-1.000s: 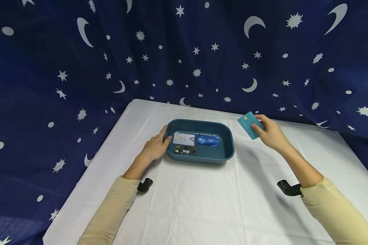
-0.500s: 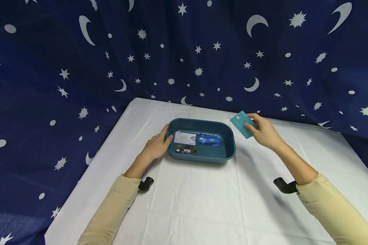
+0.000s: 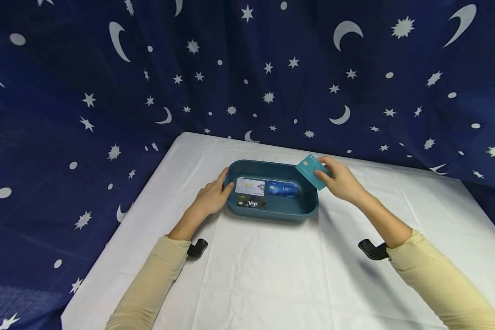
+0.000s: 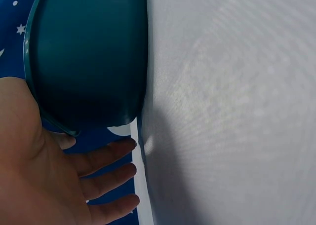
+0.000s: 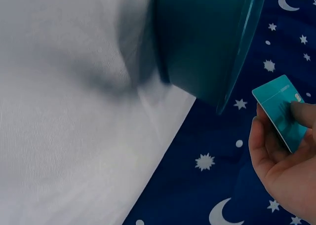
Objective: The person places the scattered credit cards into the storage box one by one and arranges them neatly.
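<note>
A dark teal plastic bin (image 3: 272, 213) sits on the white-covered table. My left hand (image 3: 211, 197) holds its left end, thumb over the rim and fingers along the outside; in the left wrist view three fingers of the left hand (image 4: 54, 175) spread below the bin's end. Inside lie a white VIP card (image 3: 250, 187), a blue VIP card (image 3: 283, 189) and a black Vip card (image 3: 251, 202). My right hand (image 3: 340, 181) pinches a turquoise chip card (image 3: 309, 168) between thumb and fingers, tilted, overlapping the bin's back right rim in the head view.
The white tablecloth (image 3: 264, 266) reaches back to a dark blue curtain (image 3: 214, 87) with moons and stars. A black wrist device (image 3: 198, 248) is on the left sleeve, and another device (image 3: 373, 250) is on the right.
My right hand has carried the turquoise card leftward, from beside the bin to its back right rim. The left hand keeps its place on the bin.
</note>
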Available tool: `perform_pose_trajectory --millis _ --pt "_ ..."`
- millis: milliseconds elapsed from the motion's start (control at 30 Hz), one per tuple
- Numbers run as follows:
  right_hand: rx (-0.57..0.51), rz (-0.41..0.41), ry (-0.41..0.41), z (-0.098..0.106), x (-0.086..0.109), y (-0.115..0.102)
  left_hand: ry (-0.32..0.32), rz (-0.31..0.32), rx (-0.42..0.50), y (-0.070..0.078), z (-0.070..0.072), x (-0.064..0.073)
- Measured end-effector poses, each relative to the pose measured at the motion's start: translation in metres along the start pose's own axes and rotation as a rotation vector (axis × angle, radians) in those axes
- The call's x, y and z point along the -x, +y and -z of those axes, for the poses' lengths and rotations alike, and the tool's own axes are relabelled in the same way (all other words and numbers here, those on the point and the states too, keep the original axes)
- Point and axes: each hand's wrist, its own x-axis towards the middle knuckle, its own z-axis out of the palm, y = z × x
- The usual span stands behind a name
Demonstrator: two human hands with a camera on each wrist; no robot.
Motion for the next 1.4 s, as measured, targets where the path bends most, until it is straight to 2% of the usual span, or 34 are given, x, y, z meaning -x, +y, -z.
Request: perform_pose_trajectory --millis 167,433,633,1033,1267,1400 --pt "-0.014 0.024 -0.014 -0.007 -0.002 0.0 0.003 -0.01 -0.006 0.0 0.0 0.0" --pt "0.018 0.019 -0.099 -0.018 -0.005 -0.008 0.011 -0.011 -0.01 -0.002 -0.001 -0.001" --pt "0.005 0.042 -0.136 -0.027 -0.009 -0.012 0.011 -0.011 -0.02 -0.001 -0.001 -0.001" --pt "-0.016 0.119 -0.255 -0.043 -0.011 -0.013 0.01 -0.009 -0.033 -0.002 0.0 -0.001" --pt "0.03 0.171 -0.306 -0.054 -0.011 -0.013 0.008 -0.01 -0.042 -0.002 0.0 -0.001" --pt "0.075 0.181 -0.371 -0.059 -0.013 -0.015 0.013 -0.016 -0.039 -0.002 0.0 -0.001"
